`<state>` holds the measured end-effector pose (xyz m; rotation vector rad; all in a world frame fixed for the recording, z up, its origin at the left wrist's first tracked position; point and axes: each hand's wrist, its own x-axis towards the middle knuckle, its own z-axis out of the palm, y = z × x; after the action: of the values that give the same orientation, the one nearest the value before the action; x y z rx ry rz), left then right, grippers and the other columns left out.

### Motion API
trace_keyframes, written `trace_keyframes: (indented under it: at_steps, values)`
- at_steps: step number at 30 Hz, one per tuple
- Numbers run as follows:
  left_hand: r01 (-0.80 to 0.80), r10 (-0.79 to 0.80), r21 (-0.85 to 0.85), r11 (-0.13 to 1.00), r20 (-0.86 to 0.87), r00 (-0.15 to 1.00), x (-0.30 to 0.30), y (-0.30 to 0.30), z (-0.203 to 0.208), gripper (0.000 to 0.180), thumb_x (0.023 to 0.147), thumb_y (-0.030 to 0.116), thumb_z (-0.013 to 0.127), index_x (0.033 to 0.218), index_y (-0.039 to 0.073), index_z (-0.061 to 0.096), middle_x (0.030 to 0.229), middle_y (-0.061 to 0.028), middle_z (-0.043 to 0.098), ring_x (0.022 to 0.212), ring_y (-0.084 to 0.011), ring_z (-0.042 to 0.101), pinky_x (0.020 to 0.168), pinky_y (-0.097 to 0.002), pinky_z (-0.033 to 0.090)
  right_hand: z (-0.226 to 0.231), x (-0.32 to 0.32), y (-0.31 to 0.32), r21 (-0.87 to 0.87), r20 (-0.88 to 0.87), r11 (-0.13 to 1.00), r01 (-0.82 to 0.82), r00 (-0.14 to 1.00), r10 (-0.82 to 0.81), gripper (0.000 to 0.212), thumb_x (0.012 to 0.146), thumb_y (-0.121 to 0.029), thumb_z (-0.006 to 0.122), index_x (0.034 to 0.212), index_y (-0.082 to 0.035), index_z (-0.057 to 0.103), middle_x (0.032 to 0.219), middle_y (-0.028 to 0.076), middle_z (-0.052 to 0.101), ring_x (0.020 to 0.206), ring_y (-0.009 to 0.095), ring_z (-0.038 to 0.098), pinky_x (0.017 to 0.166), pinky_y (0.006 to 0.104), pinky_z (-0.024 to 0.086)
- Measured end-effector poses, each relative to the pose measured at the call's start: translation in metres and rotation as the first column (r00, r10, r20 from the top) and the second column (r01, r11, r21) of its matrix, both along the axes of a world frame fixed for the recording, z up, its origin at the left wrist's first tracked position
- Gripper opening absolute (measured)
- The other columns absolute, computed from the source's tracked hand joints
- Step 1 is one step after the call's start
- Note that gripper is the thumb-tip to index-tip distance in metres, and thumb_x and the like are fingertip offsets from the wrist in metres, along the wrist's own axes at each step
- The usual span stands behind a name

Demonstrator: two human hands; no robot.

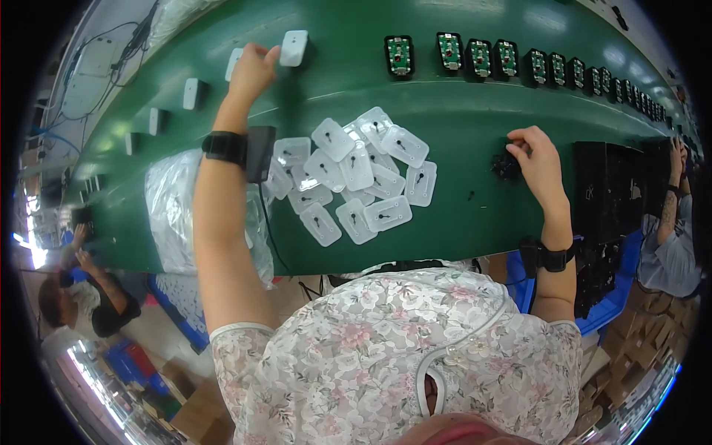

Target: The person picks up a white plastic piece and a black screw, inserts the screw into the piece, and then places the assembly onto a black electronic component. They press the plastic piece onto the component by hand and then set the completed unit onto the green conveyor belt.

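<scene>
My left hand (pixel 254 72) reaches to the far left, beside a white plastic case (pixel 233 65) that it partly covers. Its thumb stands apart from the bent fingers, and no thing shows between them. Just right of it is another white case (pixel 294 49). At the right, my right hand (pixel 538 162) has thumb and forefinger closed at a small heap of black parts (pixel 505 169); they seem to pinch one small black part, too tiny to name. Between the hands lies a loose pile of translucent white plastic covers (pixel 356 169), each with a small black piece on it.
More white cases (pixel 191 94) run down the left. Black housings with green circuit boards (pixel 478 58) line the far side. Clear plastic bags (pixel 172 211) lie near my left forearm. A black box (pixel 610 191) stands right, above a blue bin (pixel 595 319). Co-workers sit at both sides.
</scene>
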<state>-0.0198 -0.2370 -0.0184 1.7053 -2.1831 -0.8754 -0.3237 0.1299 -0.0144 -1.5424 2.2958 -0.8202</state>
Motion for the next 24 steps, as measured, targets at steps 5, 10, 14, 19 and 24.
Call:
trace_keyframes:
  at_steps: [5,10,14,19,24]
  values:
    - [0.195,-0.232,-0.258,0.946,-0.121,0.965,0.029,0.042,0.012,0.025,0.089,0.028,0.057,0.095,0.003,0.06,0.062,-0.0029,0.059,0.051,-0.0098,0.049,0.049,-0.0254,0.038,-0.032,0.009,-0.008,0.012,-0.097,1.0,0.028,0.995,-0.027,0.014,0.078,-0.005,0.065,0.089,-0.001,0.057,0.079,0.007,0.052,0.067,0.018,0.053,0.063,0.0282,0.044]
    - [0.168,-0.163,-0.167,0.972,0.043,0.986,0.065,0.078,0.006,0.024,0.087,0.027,0.06,0.089,0.003,0.063,0.068,-0.0072,0.062,0.062,-0.0168,0.057,0.059,-0.0306,0.045,-0.014,0.029,-0.055,-0.086,-0.117,0.996,-0.011,0.993,0.001,0.013,0.083,-0.013,0.062,0.092,-0.003,0.059,0.083,0.006,0.055,0.068,0.017,0.054,0.064,0.0271,0.044]
    - [0.261,-0.234,-0.027,0.965,0.364,0.902,0.074,0.101,-0.005,0.024,0.083,0.03,0.062,0.093,0.008,0.063,0.089,-0.0121,0.063,0.087,-0.0311,0.059,0.073,-0.0389,0.049,-0.017,0.042,-0.118,-0.202,-0.132,0.97,-0.134,0.985,0.109,0.017,0.085,-0.019,0.061,0.096,-0.005,0.059,0.087,0.006,0.056,0.069,0.018,0.055,0.065,0.0283,0.045]
    - [0.604,-0.499,-0.233,0.762,0.384,0.777,0.071,0.131,-0.016,0.035,0.073,0.014,0.069,0.107,0.013,0.059,0.104,-0.0057,0.054,0.102,-0.0264,0.051,0.081,-0.0377,0.046,-0.041,0.03,-0.191,-0.235,-0.454,0.93,-0.281,0.878,0.151,0.033,0.084,-0.033,0.061,0.104,-0.008,0.057,0.096,0.008,0.058,0.082,0.024,0.057,0.071,0.0345,0.047]
    - [0.681,-0.559,-0.23,0.695,0.423,0.713,0.055,0.138,-0.011,0.044,0.07,0.012,0.071,0.112,0.013,0.058,0.112,-0.0036,0.054,0.105,-0.0241,0.049,0.086,-0.0361,0.043,-0.041,0.037,-0.22,0.192,-0.567,0.957,-0.216,0.772,0.288,0.053,0.082,-0.053,0.056,0.112,-0.01,0.055,0.102,0.01,0.059,0.094,0.029,0.057,0.076,0.0416,0.048]
